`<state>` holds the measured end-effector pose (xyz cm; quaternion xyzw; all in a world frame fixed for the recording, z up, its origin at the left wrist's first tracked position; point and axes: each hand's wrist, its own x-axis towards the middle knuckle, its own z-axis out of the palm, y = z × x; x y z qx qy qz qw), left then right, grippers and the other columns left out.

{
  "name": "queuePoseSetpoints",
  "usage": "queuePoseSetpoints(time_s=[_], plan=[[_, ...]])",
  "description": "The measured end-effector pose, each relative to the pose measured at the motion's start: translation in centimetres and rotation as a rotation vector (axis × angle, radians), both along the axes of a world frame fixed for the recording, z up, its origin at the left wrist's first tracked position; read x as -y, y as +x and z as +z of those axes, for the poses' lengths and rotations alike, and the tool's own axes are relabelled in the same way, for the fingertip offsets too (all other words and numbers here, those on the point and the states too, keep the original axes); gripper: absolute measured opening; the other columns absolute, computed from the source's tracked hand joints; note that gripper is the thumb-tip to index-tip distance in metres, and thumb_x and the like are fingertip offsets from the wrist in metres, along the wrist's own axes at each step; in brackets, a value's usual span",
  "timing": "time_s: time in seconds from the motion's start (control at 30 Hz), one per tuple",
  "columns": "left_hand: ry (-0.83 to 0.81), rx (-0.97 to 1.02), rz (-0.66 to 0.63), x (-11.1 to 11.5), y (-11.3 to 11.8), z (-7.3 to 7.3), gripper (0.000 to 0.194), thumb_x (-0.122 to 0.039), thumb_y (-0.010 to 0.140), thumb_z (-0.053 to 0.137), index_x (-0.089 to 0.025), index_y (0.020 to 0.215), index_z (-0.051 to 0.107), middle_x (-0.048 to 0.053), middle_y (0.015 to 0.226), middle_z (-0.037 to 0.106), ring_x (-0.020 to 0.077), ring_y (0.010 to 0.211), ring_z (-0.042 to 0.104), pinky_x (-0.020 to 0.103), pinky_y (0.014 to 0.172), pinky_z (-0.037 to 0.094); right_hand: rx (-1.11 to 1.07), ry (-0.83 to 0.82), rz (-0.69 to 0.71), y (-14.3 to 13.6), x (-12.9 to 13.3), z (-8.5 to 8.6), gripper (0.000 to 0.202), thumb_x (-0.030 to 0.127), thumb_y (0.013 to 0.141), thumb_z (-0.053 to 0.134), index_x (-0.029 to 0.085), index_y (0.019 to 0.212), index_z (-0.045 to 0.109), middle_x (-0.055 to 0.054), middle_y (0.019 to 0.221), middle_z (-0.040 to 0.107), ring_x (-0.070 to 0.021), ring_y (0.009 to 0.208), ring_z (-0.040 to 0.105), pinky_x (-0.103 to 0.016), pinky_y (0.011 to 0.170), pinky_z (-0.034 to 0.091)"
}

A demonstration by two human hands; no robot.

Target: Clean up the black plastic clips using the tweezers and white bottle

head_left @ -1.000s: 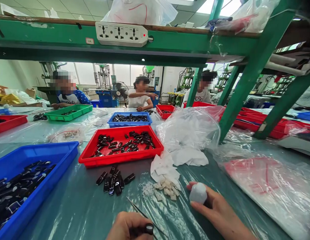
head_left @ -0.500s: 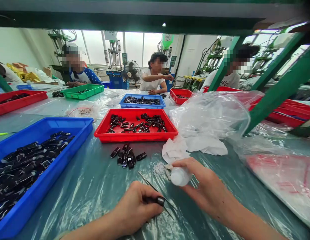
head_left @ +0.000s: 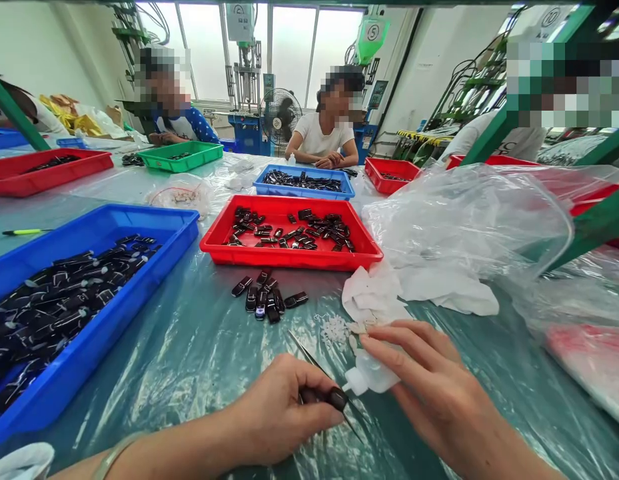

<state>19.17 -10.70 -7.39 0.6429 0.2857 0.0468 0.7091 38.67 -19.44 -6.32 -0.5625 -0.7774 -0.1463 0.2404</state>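
Note:
My left hand pinches a small glossy black plastic piece between thumb and forefinger. A pair of metal tweezers runs behind that hand; whether the fingers touch it I cannot tell. My right hand grips a translucent white squeeze bottle, tipped on its side. Its nozzle points left, close by the black piece. Beyond the hands, white plastic bits lie in a little heap. Several loose black pieces form a cluster on the plastic-covered table.
A red tray of black pieces stands ahead, and a large blue tray of them fills the left. White cloths and clear plastic bags lie at right. A green post slants down there. Several people sit across the table.
The bottle has turned so that its nozzle faces left toward the black piece in my left hand. The view has tilted down, and the person opposite has lowered a raised arm.

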Motion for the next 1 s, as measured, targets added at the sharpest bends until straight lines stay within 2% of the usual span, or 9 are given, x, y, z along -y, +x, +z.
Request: queuePoseSetpoints(time_s=[0.27,0.57,1.0], plan=[[0.078,0.019,-0.072,-0.07,0.03,0.12,0.011,-0.022,0.072,0.057,-0.012,0.068,0.06,-0.006,0.052,0.038,0.0056,0.049,0.031,0.019,0.046,0.024,-0.046,0.091,-0.025,-0.85,0.26,-0.66,0.035,0.002,0.084,0.041,0.024,0.102,0.061,-0.005,0.1,0.066,-0.0203,0.1,0.053,-0.038,0.082,0.037],[0.063,0.058,-0.132,-0.14,-0.14,0.08,0.015,-0.023,0.074,0.057,-0.013,0.063,0.056,-0.007,0.05,0.034,0.0049,0.047,0.028,0.019,0.044,0.022,-0.015,0.089,-0.005,-0.91,0.59,-0.49,0.035,0.002,0.085,0.042,0.026,0.103,0.061,-0.004,0.101,0.067,-0.0212,0.101,0.054,-0.041,0.084,0.035],[0.025,0.062,-0.161,-0.27,-0.21,-0.01,0.013,-0.023,0.075,0.058,-0.012,0.068,0.06,-0.006,0.052,0.036,0.0052,0.048,0.028,0.019,0.045,0.022,-0.059,0.06,0.032,-0.51,0.66,-0.32,0.033,0.008,0.089,0.04,0.027,0.104,0.062,-0.002,0.102,0.068,-0.0199,0.1,0.054,-0.041,0.088,0.031]])
